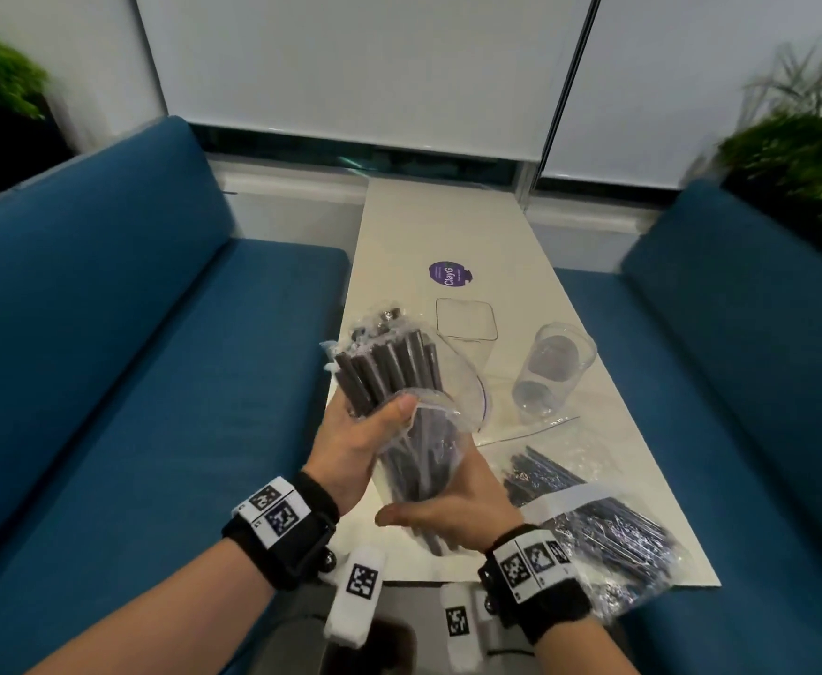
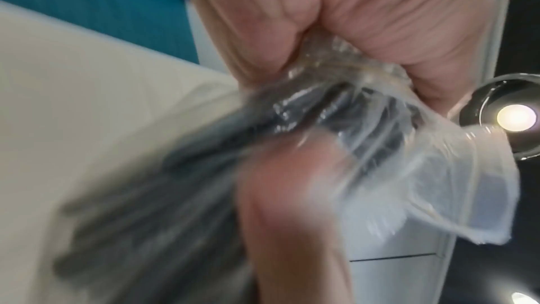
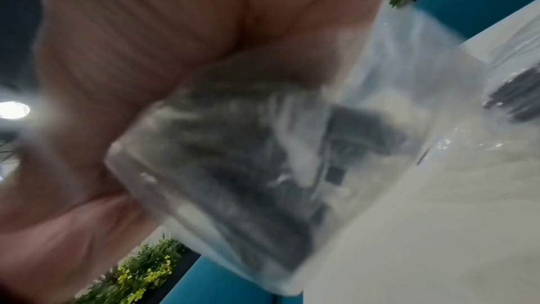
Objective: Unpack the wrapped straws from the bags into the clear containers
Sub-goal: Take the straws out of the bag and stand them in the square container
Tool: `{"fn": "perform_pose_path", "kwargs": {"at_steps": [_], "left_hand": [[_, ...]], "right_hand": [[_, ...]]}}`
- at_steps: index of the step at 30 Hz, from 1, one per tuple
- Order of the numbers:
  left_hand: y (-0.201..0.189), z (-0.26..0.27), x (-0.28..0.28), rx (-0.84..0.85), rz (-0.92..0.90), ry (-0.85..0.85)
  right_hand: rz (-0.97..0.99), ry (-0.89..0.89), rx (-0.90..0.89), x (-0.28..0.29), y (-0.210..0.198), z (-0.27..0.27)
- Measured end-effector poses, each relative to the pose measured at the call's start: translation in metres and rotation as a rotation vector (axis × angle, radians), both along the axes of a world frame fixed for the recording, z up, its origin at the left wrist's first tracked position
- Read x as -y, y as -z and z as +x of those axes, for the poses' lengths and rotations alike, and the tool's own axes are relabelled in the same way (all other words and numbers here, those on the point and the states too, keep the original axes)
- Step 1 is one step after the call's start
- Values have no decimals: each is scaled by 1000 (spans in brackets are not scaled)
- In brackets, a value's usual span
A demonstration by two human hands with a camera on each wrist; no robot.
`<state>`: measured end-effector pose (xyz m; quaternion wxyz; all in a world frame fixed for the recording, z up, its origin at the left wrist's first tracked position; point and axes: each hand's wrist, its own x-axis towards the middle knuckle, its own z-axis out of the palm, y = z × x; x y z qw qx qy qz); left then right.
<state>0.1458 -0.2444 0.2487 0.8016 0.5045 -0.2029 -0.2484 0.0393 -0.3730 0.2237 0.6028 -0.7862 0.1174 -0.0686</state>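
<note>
The job looks barely begun: no straws stand in either container yet, and two full bags wait on the table.

Leftmost, the left hand (image 1: 350, 445) wraps around the middle of a bundle of dark straws (image 1: 389, 372), thumb pressed over the clear bag (image 1: 428, 460) bunched there. The straws' upper ends stick out past the bag's mouth, above the table (image 1: 448, 226). The left wrist view shows the fingers closed tight on crumpled plastic and straws.

Just right of it, the right hand (image 1: 452, 513) cups the bag's lower end from beneath, fingers curled on the plastic; this reads as stripping the bag off the bundle.

Farther right, the square container (image 1: 467, 320) stands just behind the bundle, empty as far as I can tell. The round container (image 1: 552, 367) next to it also looks empty.

Rightmost, near the table's front edge, lie two more bags of straws (image 1: 603, 533), still packed.
</note>
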Motion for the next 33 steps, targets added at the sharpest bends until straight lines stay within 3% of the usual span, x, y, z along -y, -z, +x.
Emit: {"fn": "perform_pose_path", "kwargs": {"at_steps": [4, 8, 11, 13, 14, 17, 18, 19, 21, 23, 26, 30, 33], "left_hand": [[-14, -12, 17, -117, 27, -29], [-36, -16, 32, -272, -45, 39], [-40, -8, 24, -81, 43, 9], [-37, -4, 12, 178, 219, -42], [-34, -3, 6, 433, 347, -86], [-22, -1, -3, 1585, 651, -236], [-25, -3, 0, 1896, 683, -187], [-29, -5, 6, 2084, 720, -118], [-35, -5, 22, 2225, 820, -4], [-36, 1, 39, 2255, 895, 41], [-38, 17, 57, 2177, 944, -53], [-57, 32, 83, 1682, 710, -223], [-85, 38, 111, 1229, 452, -217]], "right_hand": [[19, 190, 12, -1, -2, 9], [118, 136, 100, 21, -12, 7], [208, 130, 138, 47, -15, 3], [231, 125, 124, 66, -15, 0], [234, 119, 120, 74, -17, -1], [207, 17, 147, 89, -26, -2], [174, -35, 163, 89, -30, -1], [110, -97, 175, 88, -36, -1], [-62, -183, 138, 79, -41, 1], [-159, -185, 61, 76, -49, 2], [-28, -147, 31, 97, -61, -10], [342, -200, 136, 136, -92, -15], [51, -135, 152, 154, -128, -5]]}}
